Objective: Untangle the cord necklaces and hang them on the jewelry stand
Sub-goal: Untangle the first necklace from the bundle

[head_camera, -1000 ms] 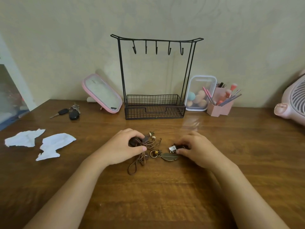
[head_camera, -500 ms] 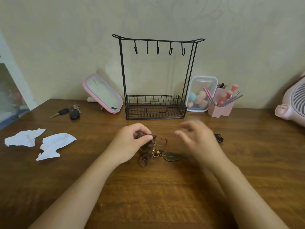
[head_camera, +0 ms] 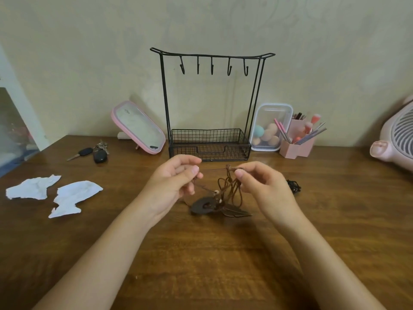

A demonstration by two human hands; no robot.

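A tangle of brown cord necklaces (head_camera: 230, 189) is stretched between both hands just above the wooden table. My left hand (head_camera: 176, 182) pinches one cord end, and my right hand (head_camera: 261, 186) pinches the knotted bunch. A dark round pendant (head_camera: 202, 205) and a metal leaf pendant (head_camera: 234, 212) hang down and touch the table. The black wire jewelry stand (head_camera: 211, 104) with several bare hooks stands behind, against the wall. A small black cord bundle (head_camera: 293, 186) lies on the table right of my right hand.
A pink-framed mirror (head_camera: 138, 127) leans left of the stand, with car keys (head_camera: 96, 152) beside it. Two torn paper pieces (head_camera: 55, 193) lie at the left. A clear box of sponges (head_camera: 270, 128), a pink brush holder (head_camera: 298, 142) and a pink fan (head_camera: 395, 139) sit at the right.
Both hands have lifted off the table and pulled apart, raising and spreading the brown cords. The right hand let go of the black bundle, which now lies to its right.
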